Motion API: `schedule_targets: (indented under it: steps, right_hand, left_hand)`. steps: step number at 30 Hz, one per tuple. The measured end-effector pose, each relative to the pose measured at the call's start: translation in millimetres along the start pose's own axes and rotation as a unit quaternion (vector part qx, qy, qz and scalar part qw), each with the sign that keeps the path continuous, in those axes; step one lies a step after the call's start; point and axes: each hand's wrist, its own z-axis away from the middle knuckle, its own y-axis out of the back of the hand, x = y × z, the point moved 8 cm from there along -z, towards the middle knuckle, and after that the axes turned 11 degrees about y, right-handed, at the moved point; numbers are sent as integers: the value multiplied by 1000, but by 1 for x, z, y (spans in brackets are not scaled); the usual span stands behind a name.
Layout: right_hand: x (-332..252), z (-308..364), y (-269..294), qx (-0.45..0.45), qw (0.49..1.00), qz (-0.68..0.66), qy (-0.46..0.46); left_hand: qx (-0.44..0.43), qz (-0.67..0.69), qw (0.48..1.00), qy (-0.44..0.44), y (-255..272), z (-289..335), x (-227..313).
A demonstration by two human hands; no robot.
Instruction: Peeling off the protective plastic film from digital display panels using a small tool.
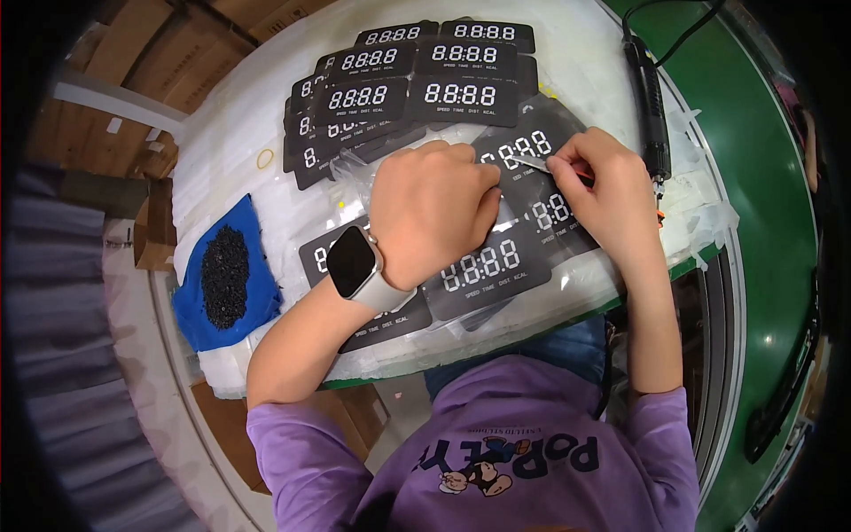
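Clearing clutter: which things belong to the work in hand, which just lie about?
Likely in use:
- slim metal-tipped tool in the right hand
- dark display panels
- perhaps black pieces on blue cloth

Likely lying about:
- black corded screwdriver
- yellowish ring
- cardboard boxes

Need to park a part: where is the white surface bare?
Widest: left, between the blue cloth and stacked panels, around a thin yellowish loop. Also upper right, between that stack and the black tool. Crowded: the centre, where other panels lie beneath the left hand and right hand.
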Motion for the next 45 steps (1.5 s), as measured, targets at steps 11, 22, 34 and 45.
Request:
schedule_targets:
  steps: [11,22,34,45]
  right_hand:
    - [-20,-1,-11,-36,993,56,98]
    - [-35,4,-11,-43,977,37,204]
    - [-50,9,-7,-7,957,84,276]
    - [-55,14,-7,16,943,115,311]
  left_hand:
    - [32,27,999,-2,2,-2,1]
    - [47,67,997,8,1,-1,-2]
    - [58,36,998,-6,2,-1,-2]
    - [88,55,994,-42,4,1,-2]
